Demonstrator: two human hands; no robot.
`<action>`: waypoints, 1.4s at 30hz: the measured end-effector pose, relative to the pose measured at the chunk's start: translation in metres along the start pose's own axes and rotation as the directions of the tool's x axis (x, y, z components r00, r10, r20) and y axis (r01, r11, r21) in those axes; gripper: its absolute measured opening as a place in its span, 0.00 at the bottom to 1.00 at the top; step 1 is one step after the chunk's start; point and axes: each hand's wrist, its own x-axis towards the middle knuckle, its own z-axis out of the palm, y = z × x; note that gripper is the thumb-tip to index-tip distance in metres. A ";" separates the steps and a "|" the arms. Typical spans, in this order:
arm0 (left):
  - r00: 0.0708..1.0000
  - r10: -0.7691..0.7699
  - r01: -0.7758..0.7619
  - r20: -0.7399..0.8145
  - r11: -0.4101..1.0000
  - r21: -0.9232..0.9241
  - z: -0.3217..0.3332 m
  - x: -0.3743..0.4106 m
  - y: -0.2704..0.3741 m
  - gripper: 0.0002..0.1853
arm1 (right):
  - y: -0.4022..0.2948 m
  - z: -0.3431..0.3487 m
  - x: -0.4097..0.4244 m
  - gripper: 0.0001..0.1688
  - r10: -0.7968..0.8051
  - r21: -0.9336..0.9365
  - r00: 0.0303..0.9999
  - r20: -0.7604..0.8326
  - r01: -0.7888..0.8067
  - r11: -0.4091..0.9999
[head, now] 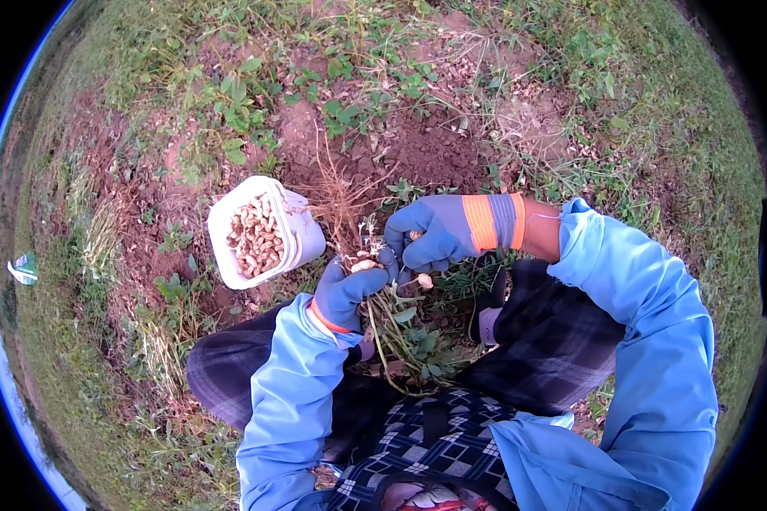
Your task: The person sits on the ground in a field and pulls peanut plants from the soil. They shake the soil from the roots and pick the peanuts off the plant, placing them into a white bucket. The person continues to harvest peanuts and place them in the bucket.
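My left hand (351, 294), in a blue-grey work glove, grips an uprooted peanut plant (340, 214) just below its roots. The thin brown roots point away from me, and the green leafy stems (415, 342) hang towards my lap. A peanut pod (364, 265) shows at the left fingertips, and another pod (425, 281) dangles to the right. My right hand (431, 236), gloved with an orange-striped cuff, is curled beside the roots, with a pod (415, 235) between its fingers. To the left, a white plastic bucket (307, 223), tilted in view, holds many unshelled peanuts (255, 237).
Reddish bare soil (422, 150) with weeds (342, 118) lies beyond my hands. My bent legs in dark plaid trousers (550, 345) flank the plant. Dry cut stalks (160, 358) stand at the left, and a green-and-white object (23, 269) lies farther out.
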 end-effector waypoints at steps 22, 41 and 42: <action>0.977 0.085 -0.106 -0.197 0.990 -0.098 -0.005 -0.005 0.001 0.16 | -0.007 0.014 -0.013 0.16 0.118 -0.053 0.993 0.026 -0.116 0.992; 0.997 -0.058 0.035 0.054 0.938 0.345 -0.010 0.007 0.000 0.24 | 0.020 0.011 0.005 0.11 -0.331 -0.712 0.930 -0.159 0.124 0.691; 0.998 -0.050 0.032 0.041 0.933 0.357 -0.009 0.006 0.000 0.22 | 0.018 0.011 0.005 0.11 -0.275 -0.670 0.951 -0.141 0.113 0.733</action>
